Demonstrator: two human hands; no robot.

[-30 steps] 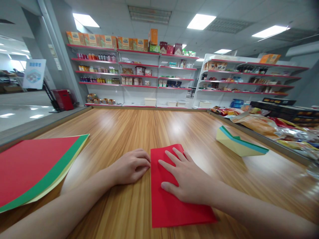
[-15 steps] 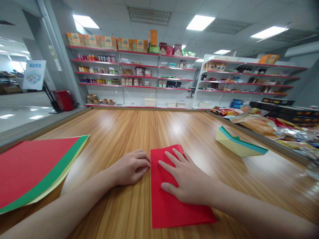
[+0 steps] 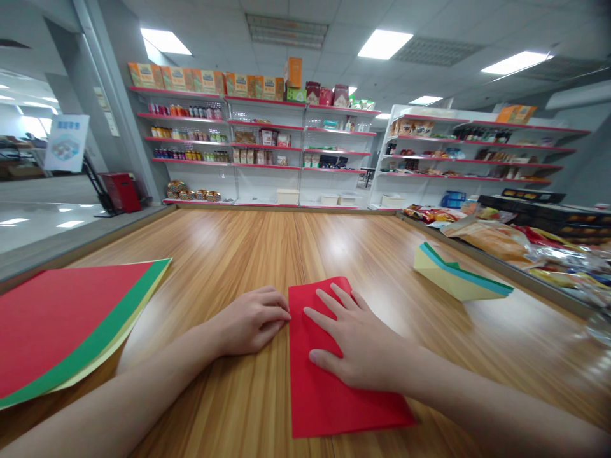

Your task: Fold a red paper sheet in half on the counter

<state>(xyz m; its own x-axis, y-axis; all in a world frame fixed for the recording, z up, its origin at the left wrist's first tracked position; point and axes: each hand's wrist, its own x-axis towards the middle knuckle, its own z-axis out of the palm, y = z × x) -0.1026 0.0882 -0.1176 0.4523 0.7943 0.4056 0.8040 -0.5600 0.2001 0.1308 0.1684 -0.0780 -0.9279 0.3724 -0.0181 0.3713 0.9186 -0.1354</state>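
A folded sheet of red paper point(image 3: 344, 407) lies on the table in front of me, its fold along the left side and its top right corner curling up a little. My right hand point(image 3: 360, 346) rests flat on it with the fingers spread. Close by on the left, my left hand point(image 3: 252, 321) lies on the wood with its fingers curled in. Its fingertips touch the paper's left edge, and nothing shows between them.
On the left lies a stack of coloured sheets point(image 3: 71, 318), red over green and pale yellow. A folded paper boat point(image 3: 458, 277) stands at the right. Snack packages point(image 3: 501, 238) sit beyond the table's right edge, and stocked shelves point(image 3: 265, 146) stand behind.
Almost nothing differs. My left fingertips have shifted very slightly at the red paper's left edge; my right hand keeps its place.
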